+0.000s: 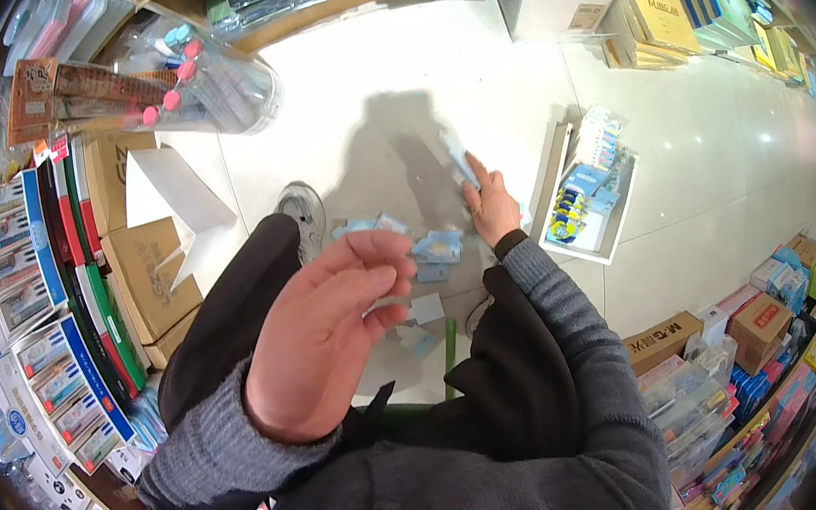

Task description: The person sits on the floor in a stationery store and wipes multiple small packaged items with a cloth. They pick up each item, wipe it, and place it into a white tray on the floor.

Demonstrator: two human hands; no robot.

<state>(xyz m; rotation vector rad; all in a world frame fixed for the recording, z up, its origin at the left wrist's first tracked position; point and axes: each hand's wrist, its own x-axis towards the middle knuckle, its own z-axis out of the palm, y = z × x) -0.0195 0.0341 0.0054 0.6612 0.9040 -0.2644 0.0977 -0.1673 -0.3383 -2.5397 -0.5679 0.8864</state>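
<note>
My left hand (334,331) is raised close to the camera, its fingers loosely curled, and nothing shows in it. Lower down and to the right, my right hand (494,203) grips a thin light-blue packet (459,162) by its near end. Between my feet, several light-blue packets (439,248) lie loosely overlapped on the tiled floor; my left hand hides part of them from view. Nearer to me are a small white card (427,309) and a pale-blue packet (418,339). To the right of my right hand stands a white tray (620,227) with small packaged goods (585,186) inside.
On the left are cardboard boxes (146,277), a folded white sheet (178,190) and pen display boxes (65,392). A clear plastic tub (261,94) stands ahead. Yellow notebooks (659,7) are stacked at the upper right. Shelf goods (756,332) line the lower right.
</note>
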